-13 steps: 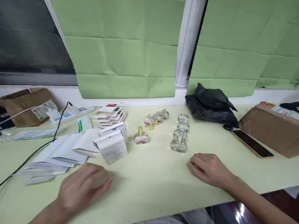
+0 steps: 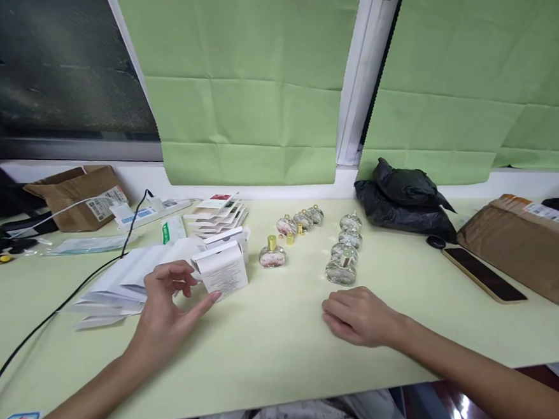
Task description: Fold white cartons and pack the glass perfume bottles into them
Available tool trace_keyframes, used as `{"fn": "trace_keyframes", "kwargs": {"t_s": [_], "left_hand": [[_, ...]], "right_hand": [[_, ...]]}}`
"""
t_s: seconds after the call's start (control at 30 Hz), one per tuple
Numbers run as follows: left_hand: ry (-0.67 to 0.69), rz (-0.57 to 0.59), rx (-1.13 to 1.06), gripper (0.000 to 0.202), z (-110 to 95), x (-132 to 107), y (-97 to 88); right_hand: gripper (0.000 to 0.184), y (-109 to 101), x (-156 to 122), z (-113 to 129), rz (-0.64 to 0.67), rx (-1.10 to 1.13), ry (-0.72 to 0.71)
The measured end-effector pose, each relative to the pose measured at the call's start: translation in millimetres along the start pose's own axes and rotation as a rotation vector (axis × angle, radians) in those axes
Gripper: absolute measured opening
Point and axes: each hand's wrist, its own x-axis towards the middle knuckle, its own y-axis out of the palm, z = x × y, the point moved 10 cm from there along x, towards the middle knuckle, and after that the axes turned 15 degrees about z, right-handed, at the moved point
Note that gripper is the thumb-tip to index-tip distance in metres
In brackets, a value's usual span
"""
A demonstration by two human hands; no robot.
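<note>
My left hand (image 2: pixel 177 301) reaches over the table with thumb and fingers apart around the near end of a small white printed box (image 2: pixel 224 273). The thumb tip is at the box's lower left corner; I cannot tell whether it touches. My right hand (image 2: pixel 360 317) rests on the table with its fingers curled in, and nothing shows in it. Just beyond that hand stands a row of clear glass perfume bottles (image 2: pixel 342 271). A perfume bottle with a gold cap (image 2: pixel 272 255) stands to the right of the box, with more bottles (image 2: pixel 302 221) and loose gold caps (image 2: pixel 290 238) behind.
Several flattened white cartons (image 2: pixel 126 282) lie left of the box, with another fanned stack (image 2: pixel 219 215) behind. A black cable (image 2: pixel 56 312) crosses the left side. Farther right are a black plastic bag (image 2: pixel 404 202), a phone (image 2: pixel 485 275) and a brown parcel (image 2: pixel 526 246).
My left hand has moved forward to the white box, and its fingers have spread. My right hand stays curled on the table, now closer to the bottle row. The camera view has shifted slightly.
</note>
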Motion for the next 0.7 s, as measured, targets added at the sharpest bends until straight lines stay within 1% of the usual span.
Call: {"fn": "trace_keyframes", "kwargs": {"t_s": [0.1,0.2,0.33,0.43,0.5,0.57,0.63,0.7], "left_hand": [[-0.008,0.011,0.004,0.074,1,-1,4.5],[-0.037,0.016,0.031,0.078,2,1,11.1],[-0.096,0.053,-0.037,0.075,9,4,23.4],[-0.069,0.033,-0.119,0.069,8,5,26.5],[-0.013,-0.006,-0.138,0.065,2,5,23.4],[0.078,-0.031,-0.119,0.061,-8,4,18.6],[0.225,-0.002,-0.054,0.052,-27,5,16.5],[0.426,0.081,0.054,0.035,-53,3,20.9]], "right_hand": [[0.022,-3,4,6,-0.041,-0.056,-0.061],[0.02,-8,5,12,-0.111,-0.086,-0.109],[0.014,-12,3,7,-0.175,-0.011,-0.089],[0.011,-12,1,3,-0.195,0.041,-0.081],[0.011,-12,2,2,-0.196,0.067,-0.075],[0.01,-12,3,2,-0.19,0.086,-0.072],[0.009,-12,4,4,-0.18,0.095,-0.069],[0.009,-12,6,7,-0.164,0.096,-0.068]]}}
